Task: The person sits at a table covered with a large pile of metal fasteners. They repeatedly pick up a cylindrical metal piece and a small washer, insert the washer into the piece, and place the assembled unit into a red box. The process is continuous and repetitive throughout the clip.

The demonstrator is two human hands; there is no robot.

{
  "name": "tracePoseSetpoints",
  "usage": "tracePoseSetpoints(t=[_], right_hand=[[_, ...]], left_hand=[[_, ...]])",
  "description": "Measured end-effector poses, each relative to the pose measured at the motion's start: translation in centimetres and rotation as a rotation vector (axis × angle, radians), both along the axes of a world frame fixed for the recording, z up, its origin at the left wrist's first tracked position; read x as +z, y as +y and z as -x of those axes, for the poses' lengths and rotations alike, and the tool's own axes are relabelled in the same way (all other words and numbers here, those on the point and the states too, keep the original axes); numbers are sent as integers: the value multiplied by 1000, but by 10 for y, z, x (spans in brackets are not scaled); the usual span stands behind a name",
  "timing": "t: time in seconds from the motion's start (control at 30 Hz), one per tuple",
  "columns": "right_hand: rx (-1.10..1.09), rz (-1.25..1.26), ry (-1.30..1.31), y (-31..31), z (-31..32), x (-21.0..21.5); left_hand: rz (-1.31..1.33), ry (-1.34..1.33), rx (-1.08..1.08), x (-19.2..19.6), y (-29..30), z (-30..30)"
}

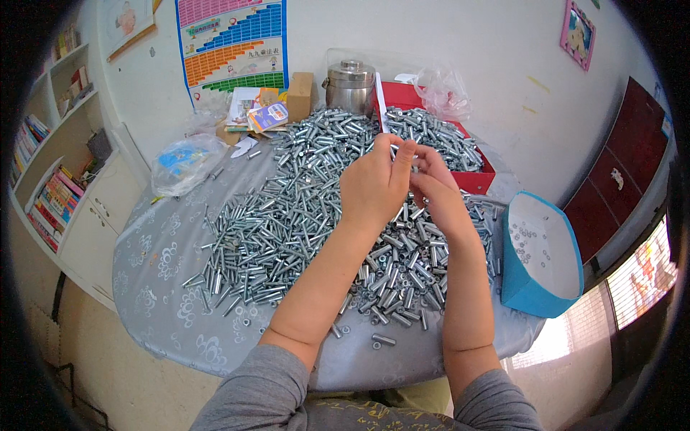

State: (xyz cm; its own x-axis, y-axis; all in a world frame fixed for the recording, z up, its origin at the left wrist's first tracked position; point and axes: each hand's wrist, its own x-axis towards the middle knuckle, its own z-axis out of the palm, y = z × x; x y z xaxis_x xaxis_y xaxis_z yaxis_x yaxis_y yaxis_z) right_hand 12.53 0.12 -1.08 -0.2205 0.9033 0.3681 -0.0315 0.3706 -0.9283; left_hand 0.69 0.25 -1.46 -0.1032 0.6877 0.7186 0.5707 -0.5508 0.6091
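Note:
My left hand (375,183) and my right hand (440,192) meet in the air above the far middle of the table. Their fingers are curled and close together, and whatever lies between the fingertips is hidden or too small to make out. Below and around them spreads a big heap of silvery metal bolts and sleeves (280,223), with small nuts and washers among the pieces nearer me. Just beyond my right hand, a red box (476,181) holds more of the metal pieces. A blue box (539,302) with a pale inside stands to the right, with small rings scattered in it.
A grey patterned cloth (162,287) covers the round table. Along the back are a steel pot (350,86), a brown carton (300,97), papers (251,108) and a clear plastic bag (443,93). Another bag (188,165) with blue contents lies left. Bookshelves (54,172) line the left wall.

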Motion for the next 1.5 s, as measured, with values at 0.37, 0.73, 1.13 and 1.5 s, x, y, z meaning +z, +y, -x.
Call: tracePoseSetpoints(t=[0.37,0.73,1.13,1.5], right_hand=[[-36,-12,-51,-1,-5,3],[-24,106,-26,2,2,-1],[56,175,-34,17,-6,-10],[-87,174,40,10,8,-5]], left_hand=[[44,0,-10,1,-1,1],[56,22,8,-4,6,0],[92,57,25,-6,8,0],[72,33,5,-9,10,-1]])
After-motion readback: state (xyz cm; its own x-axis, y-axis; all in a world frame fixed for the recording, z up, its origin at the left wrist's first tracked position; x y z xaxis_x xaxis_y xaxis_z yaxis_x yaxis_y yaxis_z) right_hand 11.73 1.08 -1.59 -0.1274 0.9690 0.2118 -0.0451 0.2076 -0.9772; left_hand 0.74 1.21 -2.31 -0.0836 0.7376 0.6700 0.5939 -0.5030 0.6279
